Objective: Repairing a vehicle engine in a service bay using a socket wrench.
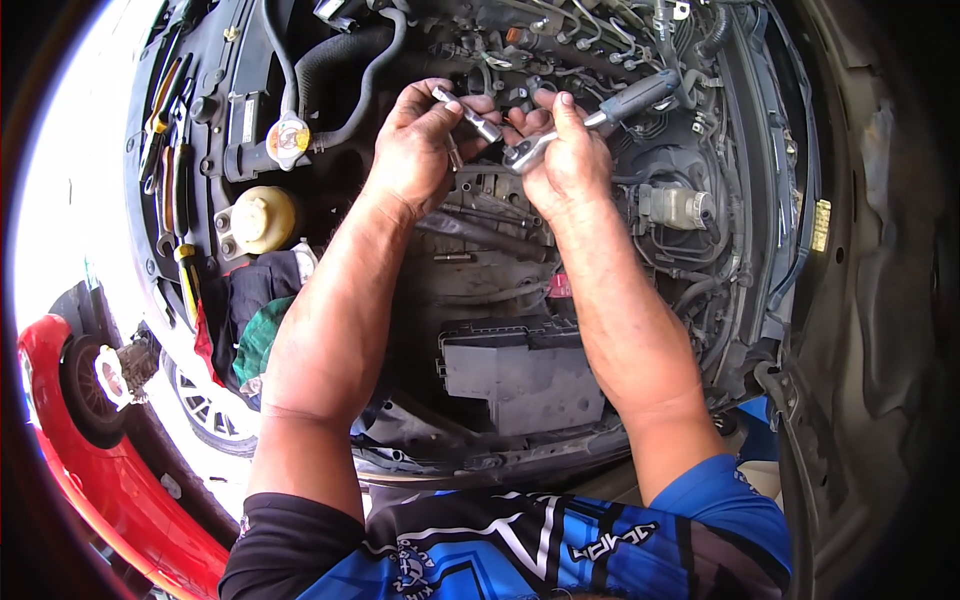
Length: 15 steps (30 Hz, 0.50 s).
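Over the engine bay, my left hand (412,155) is closed around a short metal socket extension (484,126), its wider end pointing toward my right hand. A second thin metal piece (454,154) pokes out below the fingers of that hand; its kind is unclear. My right hand (573,165) grips a ratchet (640,96) by its shank, thumb up, with the dark handle slanting to the upper right. The ratchet's head (522,153) points at the extension, and a small gap separates the two.
Pliers and screwdrivers (181,190) lie along the left edge of the bay. Near them are a cream reservoir (262,219), a radiator cap (288,139) and dark and green cloths (264,340). A black box cover (520,370) sits below my hands. Beyond, a red car (110,480) stands at left.
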Motion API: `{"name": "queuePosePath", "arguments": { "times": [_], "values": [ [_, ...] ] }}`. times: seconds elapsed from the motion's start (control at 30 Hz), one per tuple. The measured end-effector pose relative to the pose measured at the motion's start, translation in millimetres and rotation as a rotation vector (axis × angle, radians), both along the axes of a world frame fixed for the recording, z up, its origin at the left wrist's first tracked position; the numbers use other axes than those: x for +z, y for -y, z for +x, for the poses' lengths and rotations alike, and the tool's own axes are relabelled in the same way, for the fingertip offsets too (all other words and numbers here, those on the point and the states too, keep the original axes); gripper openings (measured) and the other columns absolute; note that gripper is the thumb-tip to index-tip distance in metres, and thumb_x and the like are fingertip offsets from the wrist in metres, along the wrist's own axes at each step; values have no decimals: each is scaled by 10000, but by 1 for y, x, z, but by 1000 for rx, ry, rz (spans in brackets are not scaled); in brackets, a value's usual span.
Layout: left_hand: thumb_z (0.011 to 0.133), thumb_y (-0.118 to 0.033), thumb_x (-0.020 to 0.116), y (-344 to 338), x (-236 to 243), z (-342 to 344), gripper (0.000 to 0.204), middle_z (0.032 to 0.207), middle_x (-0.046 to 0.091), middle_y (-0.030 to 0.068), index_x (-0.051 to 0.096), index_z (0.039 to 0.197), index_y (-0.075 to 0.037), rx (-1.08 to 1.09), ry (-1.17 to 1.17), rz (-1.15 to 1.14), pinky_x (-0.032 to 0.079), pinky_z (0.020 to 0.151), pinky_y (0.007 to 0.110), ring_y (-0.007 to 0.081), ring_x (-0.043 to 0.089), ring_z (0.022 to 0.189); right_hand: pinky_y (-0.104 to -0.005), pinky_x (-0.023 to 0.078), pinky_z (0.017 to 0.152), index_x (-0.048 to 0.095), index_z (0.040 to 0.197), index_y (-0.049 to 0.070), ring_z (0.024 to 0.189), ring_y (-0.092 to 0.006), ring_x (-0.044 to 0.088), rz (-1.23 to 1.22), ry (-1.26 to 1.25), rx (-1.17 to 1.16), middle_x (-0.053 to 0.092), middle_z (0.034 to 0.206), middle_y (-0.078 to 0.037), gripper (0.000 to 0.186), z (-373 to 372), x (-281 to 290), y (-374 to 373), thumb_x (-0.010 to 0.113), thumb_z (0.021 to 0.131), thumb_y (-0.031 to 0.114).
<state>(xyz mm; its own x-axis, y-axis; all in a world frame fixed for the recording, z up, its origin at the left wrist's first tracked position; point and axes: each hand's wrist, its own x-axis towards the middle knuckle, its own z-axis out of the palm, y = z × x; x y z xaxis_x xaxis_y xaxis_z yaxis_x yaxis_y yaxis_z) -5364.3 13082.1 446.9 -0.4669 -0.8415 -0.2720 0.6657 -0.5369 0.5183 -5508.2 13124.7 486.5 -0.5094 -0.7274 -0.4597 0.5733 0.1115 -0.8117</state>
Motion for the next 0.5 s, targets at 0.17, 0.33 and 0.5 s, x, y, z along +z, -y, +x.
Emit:
{"name": "queuePosePath", "arguments": {
  "times": [0.17,0.33,0.5],
  "values": [
    [999,7,419,-7,-9,-7,195,1165,630,184,421,1176,-74,0,-33,-283,525,966,474,286,639,1057,-493,530,841,550,1141,43,883,-239,612,-76,60,-24,574,871,-71,280,3,-2,11,476,1039,292],
    [992,38,415,-11,-8,-10,222,1150,633,180,381,1188,-60,43,167,-374,534,964,450,259,644,1027,-526,511,891,534,1181,41,948,-256,631,-114,27,23,611,927,-79,306,10,2,7,470,1040,304],
    [1009,-38,436,-19,0,-22,235,1139,639,197,343,1224,-43,103,265,-201,559,920,444,260,656,1009,-336,489,905,564,1228,1,975,-141,601,-308,-537,51,639,1048,-81,340,19,-9,3,507,1034,274]
  ]
}}
